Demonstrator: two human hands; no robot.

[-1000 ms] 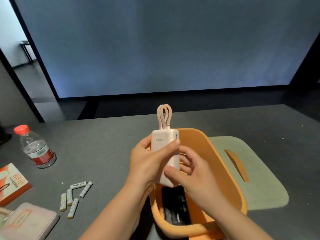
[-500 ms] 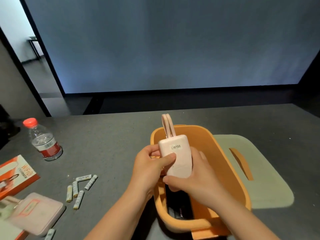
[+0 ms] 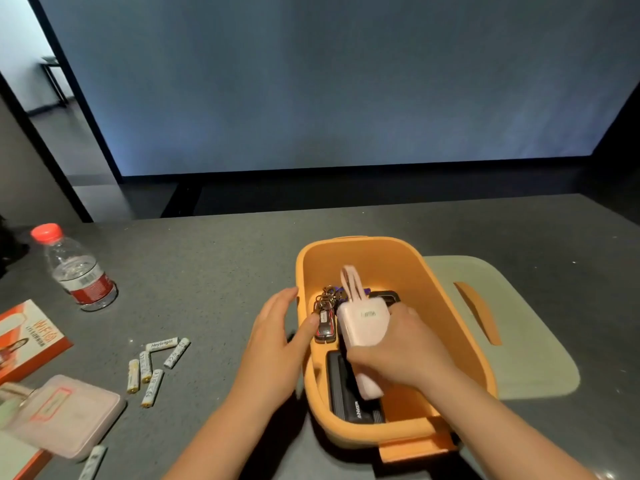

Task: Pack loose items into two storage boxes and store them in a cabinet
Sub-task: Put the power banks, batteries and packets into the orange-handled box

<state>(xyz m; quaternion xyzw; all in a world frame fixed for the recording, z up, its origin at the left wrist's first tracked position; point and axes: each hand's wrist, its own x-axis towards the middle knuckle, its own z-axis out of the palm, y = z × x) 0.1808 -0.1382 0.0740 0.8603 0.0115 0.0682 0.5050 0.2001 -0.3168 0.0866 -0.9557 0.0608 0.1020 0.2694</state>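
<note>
Grey table (image 3: 225, 271) | right hand (image 3: 398, 348) now grips power bank (image 3: 363, 327) inside orange box (image 3: 450, 323) | left hand (image 3: 273, 341) released, fingers relaxed

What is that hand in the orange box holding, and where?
The right hand grips the pink power bank around its middle. The left hand holds nothing.

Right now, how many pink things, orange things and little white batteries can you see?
Pink: 2, the power bank in the right hand and the flat case.
Orange: 2, the box and the booklet.
White batteries: 6 showing, one apart at the bottom edge.
Total: 10.
</note>
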